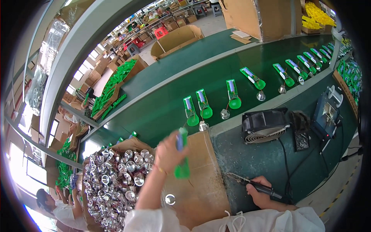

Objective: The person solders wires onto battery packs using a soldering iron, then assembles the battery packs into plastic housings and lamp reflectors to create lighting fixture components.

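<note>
1. Factory floor seen from above through a curved wide lens: a long dark green conveyor belt (170, 104) crosses from lower left to upper right, with brown cardboard cartons beyond it.
2. On the belt lies a row of bright green plastic torch bodies (234, 94), each with a round head, and beside each a small shiny cone-shaped reflector (225, 113).
3. Nearer the person is a speckled green workbench (262, 162), with a flat sheet of brown cardboard (201, 181) laid on it.
4. The person's left hand (168, 152) is raised over the cardboard, fingers closed around one green torch body (181, 154); the piece is held upright and is blurred.
5. The right hand (259, 193) rests low on the bench, fist wrapped around the black handle of a soldering iron (255, 185), whose thin metal tip points left across the bench top.
6. Just left of the raised hand, an open cardboard box (112, 181) is heaped with silvery, mirror-bright reflectors.
7. A black square fan (264, 125) with a round wire grille stands at the bench's far edge.
8. Another person (58, 208) in white sits at lower left.
</note>
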A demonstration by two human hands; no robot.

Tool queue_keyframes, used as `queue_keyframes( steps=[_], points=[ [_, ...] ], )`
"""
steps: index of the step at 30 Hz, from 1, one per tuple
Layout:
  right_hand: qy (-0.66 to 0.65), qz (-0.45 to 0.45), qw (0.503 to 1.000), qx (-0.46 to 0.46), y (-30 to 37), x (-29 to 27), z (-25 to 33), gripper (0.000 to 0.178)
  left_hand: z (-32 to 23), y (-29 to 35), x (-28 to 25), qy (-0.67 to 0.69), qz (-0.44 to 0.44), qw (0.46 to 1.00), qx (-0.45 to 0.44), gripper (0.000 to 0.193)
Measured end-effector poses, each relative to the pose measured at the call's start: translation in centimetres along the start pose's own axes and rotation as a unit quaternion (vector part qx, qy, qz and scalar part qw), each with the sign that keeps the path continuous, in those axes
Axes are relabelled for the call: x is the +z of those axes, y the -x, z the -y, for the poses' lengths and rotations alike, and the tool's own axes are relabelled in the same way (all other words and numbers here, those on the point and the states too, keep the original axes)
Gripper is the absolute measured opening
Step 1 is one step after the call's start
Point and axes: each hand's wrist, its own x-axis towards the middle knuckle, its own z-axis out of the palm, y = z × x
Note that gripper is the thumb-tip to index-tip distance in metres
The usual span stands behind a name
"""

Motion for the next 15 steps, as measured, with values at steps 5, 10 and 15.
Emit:
queue_keyframes(
  steps=[5,10,15],
  points=[
    [-0.004,0.038,0.998,-0.051,-0.3,0.7,0.9,0.015,-3.4,12.8,6.6,0.064,-0.010,0.995,-0.082,0.066],
    [-0.017,0.032,0.997,-0.071,-0.3,0.4,0.5,0.013,-2.7,17.2,4.5,0.034,-0.167,0.975,-0.141,0.061],
    [-0.032,0.028,0.998,-0.055,0.3,0.5,0.9,0.013,1.3,20.8,3.8,-0.239,0.027,0.935,-0.260,0.049]
  ],
)
